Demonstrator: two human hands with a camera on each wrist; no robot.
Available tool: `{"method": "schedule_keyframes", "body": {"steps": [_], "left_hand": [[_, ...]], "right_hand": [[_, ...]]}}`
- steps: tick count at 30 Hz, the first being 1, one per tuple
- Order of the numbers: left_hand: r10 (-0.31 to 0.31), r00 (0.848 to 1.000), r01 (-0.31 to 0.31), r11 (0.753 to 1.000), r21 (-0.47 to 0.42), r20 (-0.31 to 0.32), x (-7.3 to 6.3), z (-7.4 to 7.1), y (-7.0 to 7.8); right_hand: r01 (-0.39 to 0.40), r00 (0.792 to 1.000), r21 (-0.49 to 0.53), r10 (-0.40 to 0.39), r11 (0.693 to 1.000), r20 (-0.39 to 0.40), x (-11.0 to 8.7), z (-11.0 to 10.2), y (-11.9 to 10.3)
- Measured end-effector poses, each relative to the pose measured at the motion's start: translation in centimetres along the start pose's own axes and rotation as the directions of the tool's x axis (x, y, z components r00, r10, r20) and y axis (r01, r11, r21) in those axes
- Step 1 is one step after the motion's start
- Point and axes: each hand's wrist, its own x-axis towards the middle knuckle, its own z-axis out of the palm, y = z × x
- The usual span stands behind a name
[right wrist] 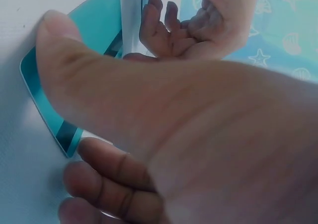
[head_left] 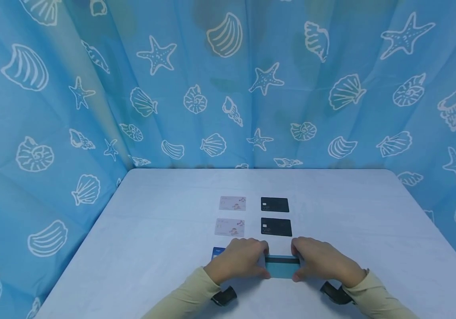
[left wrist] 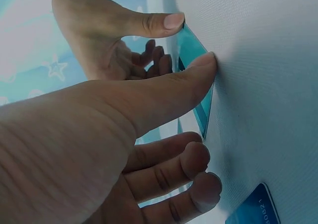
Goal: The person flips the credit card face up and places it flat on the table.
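Note:
A teal card with a dark stripe (head_left: 282,269) lies between my two hands, close over the white table. My left hand (head_left: 241,258) holds its left side, thumb at the near corner and forefinger at the far one. On the right side my right hand (head_left: 323,259) grips it the same way. The left wrist view shows both thumbs along the near edge of the teal card (left wrist: 193,47), other fingers curved behind. In the right wrist view, my thumb crosses the teal card (right wrist: 97,23). A blue card (head_left: 217,252) is partly hidden by my left hand.
Beyond the hands, two pale pink cards (head_left: 232,203) lie in a column on the white table (head_left: 164,248). Two black VIP cards (head_left: 275,204) form a column to their right. A blue curtain with shells and starfish (head_left: 220,88) hangs behind the table.

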Motion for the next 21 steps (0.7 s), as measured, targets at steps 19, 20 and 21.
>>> {"method": "schedule_keyframes", "body": {"steps": [19, 20, 21], "left_hand": [[0.004, 0.999, -0.004, 1.000, -0.002, -0.034, -0.22, -0.35, -0.33], [0.003, 0.999, -0.003, 1.000, -0.004, -0.034, -0.24, -0.42, -0.33], [0.001, 0.999, -0.001, 1.000, -0.005, -0.034, -0.26, -0.46, -0.33]], "right_hand": [[0.002, 1.000, 0.021, -0.002, 1.000, -0.031, 0.53, -0.01, 0.37], [0.003, 0.999, 0.016, -0.003, 1.000, -0.033, 0.53, -0.04, 0.34], [0.005, 0.999, 0.013, -0.005, 1.000, -0.033, 0.54, -0.09, 0.29]]}}
